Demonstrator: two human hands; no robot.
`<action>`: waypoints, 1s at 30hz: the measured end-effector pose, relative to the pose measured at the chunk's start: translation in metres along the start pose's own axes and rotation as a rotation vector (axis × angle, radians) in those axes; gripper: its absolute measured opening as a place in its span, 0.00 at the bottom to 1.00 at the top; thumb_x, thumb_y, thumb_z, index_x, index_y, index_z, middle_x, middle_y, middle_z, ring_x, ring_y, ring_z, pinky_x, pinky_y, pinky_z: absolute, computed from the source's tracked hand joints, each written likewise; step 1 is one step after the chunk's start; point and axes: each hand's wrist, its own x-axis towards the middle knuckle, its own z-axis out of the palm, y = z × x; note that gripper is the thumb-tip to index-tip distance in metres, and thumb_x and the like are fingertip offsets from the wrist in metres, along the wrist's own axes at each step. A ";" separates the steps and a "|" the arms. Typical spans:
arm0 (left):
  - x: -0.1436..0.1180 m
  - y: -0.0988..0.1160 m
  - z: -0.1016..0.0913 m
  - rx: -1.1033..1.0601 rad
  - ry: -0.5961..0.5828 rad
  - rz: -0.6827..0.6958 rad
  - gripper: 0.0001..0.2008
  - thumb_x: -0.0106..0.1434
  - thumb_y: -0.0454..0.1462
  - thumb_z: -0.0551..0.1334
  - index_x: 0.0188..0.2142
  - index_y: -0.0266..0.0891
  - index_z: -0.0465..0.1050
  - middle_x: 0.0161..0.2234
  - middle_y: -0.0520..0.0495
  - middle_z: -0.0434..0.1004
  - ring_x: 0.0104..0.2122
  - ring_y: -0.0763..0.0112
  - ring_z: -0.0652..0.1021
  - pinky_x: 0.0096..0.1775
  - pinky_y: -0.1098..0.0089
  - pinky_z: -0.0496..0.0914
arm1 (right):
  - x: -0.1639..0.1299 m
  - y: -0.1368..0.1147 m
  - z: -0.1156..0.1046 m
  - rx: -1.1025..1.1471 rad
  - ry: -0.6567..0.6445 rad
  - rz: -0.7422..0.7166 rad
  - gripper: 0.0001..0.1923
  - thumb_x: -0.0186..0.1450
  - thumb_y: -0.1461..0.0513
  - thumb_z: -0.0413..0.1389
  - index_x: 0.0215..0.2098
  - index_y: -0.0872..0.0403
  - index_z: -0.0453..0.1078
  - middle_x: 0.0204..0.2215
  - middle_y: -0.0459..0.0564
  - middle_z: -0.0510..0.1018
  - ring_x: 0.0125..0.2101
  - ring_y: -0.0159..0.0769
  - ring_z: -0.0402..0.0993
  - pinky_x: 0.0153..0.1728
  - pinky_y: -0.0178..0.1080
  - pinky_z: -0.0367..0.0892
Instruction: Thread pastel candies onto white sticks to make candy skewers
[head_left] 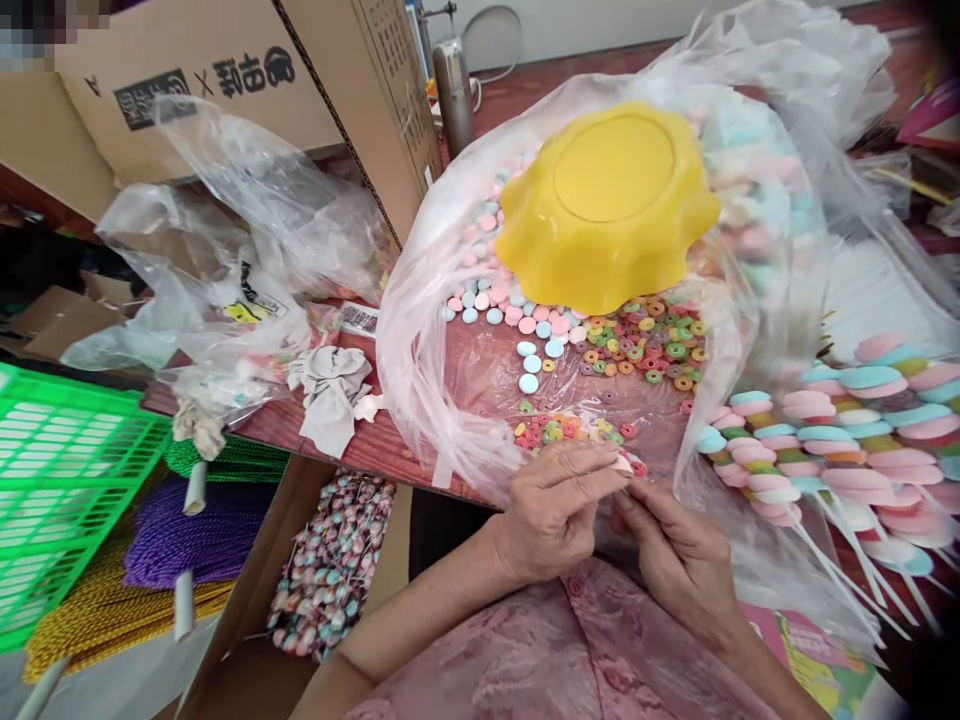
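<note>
My left hand [553, 512] is closed, its fingertips pinching a small pink candy disc [622, 463] at the near edge of the plastic bag. Right beside it, my right hand [679, 550] has thumb and fingers pressed together; whatever they hold is hidden. Just beyond the hands lie small coloured candy rings [562, 430], with more candy rings [649, 340] farther back. Pink and blue candy discs [529, 365] are scattered in the opened clear bag [420, 400]. Over part of them sits an upturned yellow scalloped bowl [611, 200].
Finished candy skewers [862, 430] on white sticks lie at the right. A cardboard box [202, 90] and crumpled plastic bags [247, 220] stand back left. Below the table edge are a carton of beaded-looking candy strings [334, 560], purple cords [199, 530] and a green basket [67, 480].
</note>
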 end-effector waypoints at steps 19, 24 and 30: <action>0.075 -0.090 -0.062 0.374 -0.450 -0.364 0.08 0.62 0.30 0.60 0.37 0.35 0.79 0.35 0.44 0.79 0.37 0.66 0.78 0.43 0.66 0.71 | 0.001 0.026 -0.019 -0.008 0.030 0.045 0.07 0.68 0.61 0.56 0.41 0.50 0.76 0.19 0.40 0.72 0.19 0.28 0.67 0.22 0.31 0.64; 0.092 -0.083 -0.063 0.355 -0.368 -0.537 0.07 0.62 0.33 0.62 0.29 0.37 0.78 0.32 0.49 0.76 0.34 0.70 0.75 0.40 0.68 0.68 | 0.000 0.034 -0.017 -0.031 0.008 -0.002 0.08 0.67 0.63 0.56 0.42 0.52 0.76 0.19 0.40 0.73 0.19 0.28 0.69 0.22 0.30 0.66; 0.098 -0.104 -0.052 0.306 -0.293 -0.706 0.03 0.55 0.34 0.67 0.26 0.37 0.76 0.28 0.52 0.76 0.27 0.74 0.72 0.32 0.71 0.65 | 0.000 0.035 -0.017 -0.058 -0.002 -0.048 0.07 0.68 0.63 0.55 0.41 0.52 0.75 0.19 0.40 0.72 0.19 0.27 0.68 0.23 0.29 0.66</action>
